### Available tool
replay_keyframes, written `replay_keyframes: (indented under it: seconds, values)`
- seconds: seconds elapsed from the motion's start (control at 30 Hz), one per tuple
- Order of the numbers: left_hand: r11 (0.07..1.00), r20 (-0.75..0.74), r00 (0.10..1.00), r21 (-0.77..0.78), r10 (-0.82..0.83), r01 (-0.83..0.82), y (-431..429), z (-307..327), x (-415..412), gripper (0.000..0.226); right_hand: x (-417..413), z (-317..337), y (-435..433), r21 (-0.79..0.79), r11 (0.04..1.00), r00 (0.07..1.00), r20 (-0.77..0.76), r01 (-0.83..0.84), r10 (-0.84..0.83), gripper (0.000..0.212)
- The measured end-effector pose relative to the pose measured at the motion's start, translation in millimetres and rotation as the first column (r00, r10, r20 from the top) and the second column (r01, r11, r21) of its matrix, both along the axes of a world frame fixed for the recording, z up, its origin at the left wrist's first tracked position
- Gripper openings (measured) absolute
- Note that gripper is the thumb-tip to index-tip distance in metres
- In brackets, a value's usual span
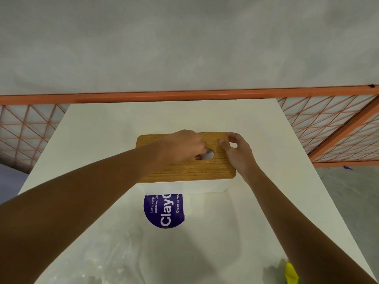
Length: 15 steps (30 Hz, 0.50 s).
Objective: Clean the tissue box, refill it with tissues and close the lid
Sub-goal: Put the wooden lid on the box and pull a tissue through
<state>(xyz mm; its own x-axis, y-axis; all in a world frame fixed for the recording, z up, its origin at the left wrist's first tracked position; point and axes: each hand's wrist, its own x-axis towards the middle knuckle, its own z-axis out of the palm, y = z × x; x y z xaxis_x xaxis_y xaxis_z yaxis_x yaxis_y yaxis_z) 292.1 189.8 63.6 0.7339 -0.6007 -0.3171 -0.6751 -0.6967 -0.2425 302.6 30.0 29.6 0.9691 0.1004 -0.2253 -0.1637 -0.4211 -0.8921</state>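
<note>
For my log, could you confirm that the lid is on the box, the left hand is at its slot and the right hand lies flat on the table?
No: the head view shows the right hand holding the lid at its right corner, not flat on the table. The lid is on the box, the left hand at its slot.

The white tissue box [205, 186] under its flat wooden lid [185, 171] stands mid-worktop [102, 140], with bare surface behind it and on both sides. The left hand [182, 146] fills the lid's oval slot [209, 154]; the right hand [238, 152] grips its far right corner. Crumpled clear plastic wrap [106, 261] and a yellow-green cloth [291, 271] lie along the near edge.
</note>
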Motion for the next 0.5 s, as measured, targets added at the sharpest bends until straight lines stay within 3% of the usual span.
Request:
replay_keyframes:
  seconds: [0.3, 0.5]
  values:
    - [0.993, -0.056, 0.998, -0.12, -0.01, 0.003, 14, -5, -2, 0.014, -2, -1, -1, 0.042, 0.999, 1.0, -0.006, 0.002, -0.002, 0.038]
    - [0.989, -0.091, 0.995, -0.145, -0.048, 0.035, 40, 7, -17, 0.029, -1, -1, -3, 0.045, 0.999, 1.0, -0.02, -0.008, 0.008, 0.039]
